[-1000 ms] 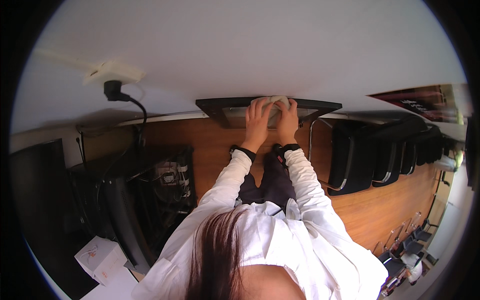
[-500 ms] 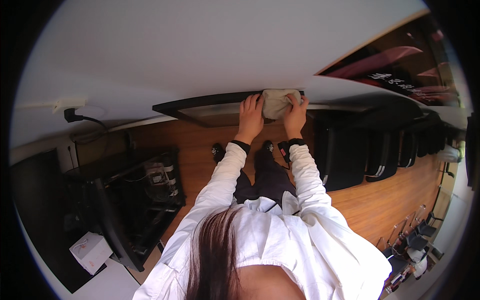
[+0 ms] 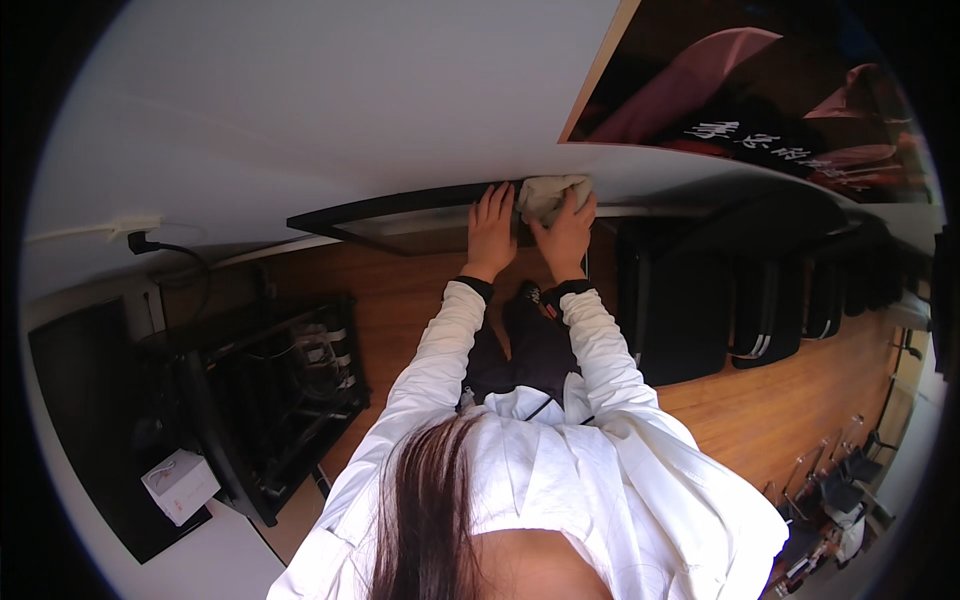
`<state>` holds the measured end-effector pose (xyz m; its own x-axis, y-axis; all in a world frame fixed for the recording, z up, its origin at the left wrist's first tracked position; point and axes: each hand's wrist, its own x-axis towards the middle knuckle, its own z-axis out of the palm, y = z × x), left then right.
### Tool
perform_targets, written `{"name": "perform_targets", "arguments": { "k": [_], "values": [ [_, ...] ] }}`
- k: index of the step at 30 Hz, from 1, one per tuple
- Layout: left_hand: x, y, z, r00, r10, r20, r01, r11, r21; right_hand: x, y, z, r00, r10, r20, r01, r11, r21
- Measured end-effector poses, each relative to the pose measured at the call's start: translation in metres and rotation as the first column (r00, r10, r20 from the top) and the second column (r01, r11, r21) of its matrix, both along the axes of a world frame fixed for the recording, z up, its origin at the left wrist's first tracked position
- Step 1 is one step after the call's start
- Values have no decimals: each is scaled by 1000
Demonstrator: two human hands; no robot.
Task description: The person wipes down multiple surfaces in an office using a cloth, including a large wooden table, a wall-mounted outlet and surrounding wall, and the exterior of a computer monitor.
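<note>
A long black-framed panel [image 3: 380, 211] stands in front of the white wall, its top edge toward me. My left hand [image 3: 490, 240] rests on that edge with fingers stretched out side by side, just left of a folded beige cloth [image 3: 545, 187]. My right hand [image 3: 565, 240] holds the cloth on the edge at the panel's right end. Its thumb and fingers press into the fabric, and the cloth partly hides what is beneath.
Black chairs [image 3: 690, 310] line the wall at right, below a dark poster [image 3: 740, 85]. At left stands an open black cabinet [image 3: 270, 400] with cables, and a small white box [image 3: 181, 487]. A black plug [image 3: 143, 243] sits in a wall socket. Wooden floor [image 3: 400, 300] lies below.
The cloth and my right hand have shifted slightly left. My left hand has come off the cloth onto the bare frame edge. More of the poster shows as the view has turned.
</note>
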<state>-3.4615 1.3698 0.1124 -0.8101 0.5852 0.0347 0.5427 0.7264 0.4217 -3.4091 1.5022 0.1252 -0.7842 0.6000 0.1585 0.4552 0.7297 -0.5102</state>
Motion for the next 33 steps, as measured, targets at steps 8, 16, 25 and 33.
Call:
{"name": "perform_targets", "arguments": {
  "k": [8,16,25,33],
  "values": [
    [6,11,9,1000,10,-1,-10,998,56,3,62,1,990,115,-78,-136,926,-354],
    [3,33,161,960,213,-180,-63,795,603,9,37,126,782,71,-620,-358,864,-353],
    [1,39,163,960,87,-267,39,900,434,-23,18,128,785,60,-617,-267,931,-250],
    [-1,59,239,848,201,-489,149,797,586,-24,20,218,645,132,-753,-263,963,-56]
  ]
}}
